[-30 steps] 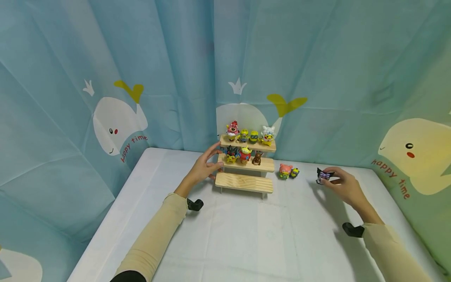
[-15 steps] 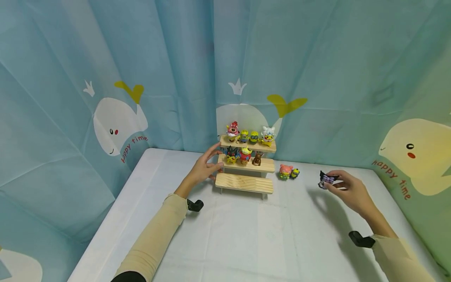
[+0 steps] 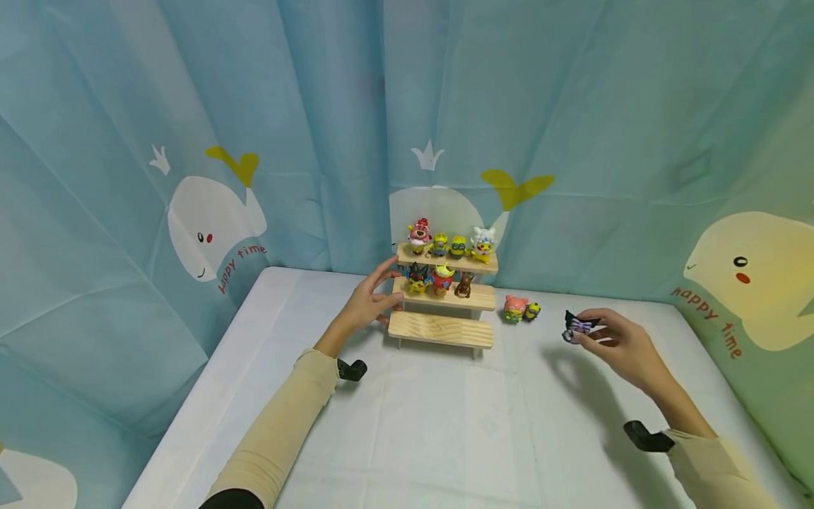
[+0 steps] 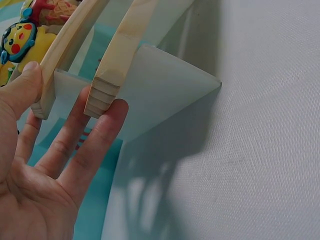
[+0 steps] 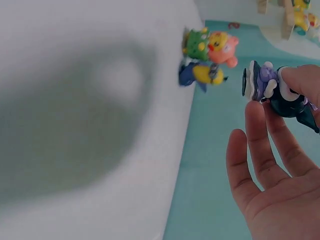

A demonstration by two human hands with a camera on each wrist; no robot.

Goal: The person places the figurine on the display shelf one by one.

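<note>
My left hand (image 3: 367, 302) holds the left end of a three-step wooden display stand (image 3: 439, 330). In the left wrist view its thumb lies on one board's end, with fingertips (image 4: 118, 111) against the board ends. Out to the right, my right hand (image 3: 626, 346) pinches a small black and purple figurine (image 3: 577, 326) above the table, over its shadow. The right wrist view has the thumb across the figurine (image 5: 285, 102) and fingertips under it. Several figurines, such as a white-hooded yellow one (image 3: 482, 246), stand on the top step; 3 more, including a brown one (image 3: 464, 286), on the middle step.
A pink-hooded figurine (image 3: 514, 309) and a small yellow and blue one (image 3: 533, 312) stand together on the white table (image 3: 445, 424), just right of the stand. A blue curtain (image 3: 331, 141) with printed whales hangs behind the table.
My right hand with the figurine first drew back a little to the right and nearer, then shifted left again. The left hand and the stand have stayed put.
</note>
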